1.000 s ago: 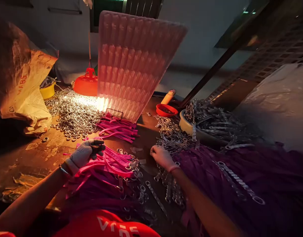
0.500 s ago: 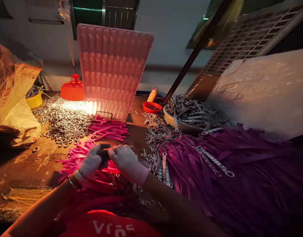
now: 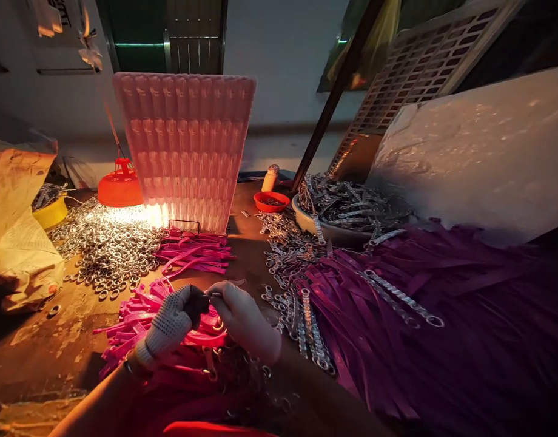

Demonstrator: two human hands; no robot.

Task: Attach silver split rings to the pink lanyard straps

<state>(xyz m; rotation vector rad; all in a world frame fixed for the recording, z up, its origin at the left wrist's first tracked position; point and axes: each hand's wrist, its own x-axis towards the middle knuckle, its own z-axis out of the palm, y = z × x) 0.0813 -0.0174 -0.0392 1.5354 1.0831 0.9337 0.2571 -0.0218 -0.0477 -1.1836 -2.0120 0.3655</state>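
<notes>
My left hand (image 3: 172, 315), in a dotted knit glove with dark fingertips, is closed just above a pile of pink straps (image 3: 128, 325). Its fingertips meet those of my right hand (image 3: 247, 321), which wears a smooth pale glove and pinches too. Between them shows the edge of what looks like a small metal ring (image 3: 214, 295); whatever else the left fingers hold is hidden. Under the hands, straps with metal rings (image 3: 209, 364) at their ends hang toward my lap. Behind lies a smaller bunch of pink straps (image 3: 197, 255).
A red lamp (image 3: 121, 185) lights a heap of metal rings (image 3: 110, 249). Behind stands a ribbed pink plastic sheet (image 3: 188, 145). To the right are metal chains (image 3: 292, 249), a basin (image 3: 306, 223) full of them, a red dish (image 3: 272, 206) and many purple straps (image 3: 397, 340).
The view has shifted, so the scene sits further left and the hands slightly lower. The right hand has turned, and the small metal edge now shows between the fingertips.
</notes>
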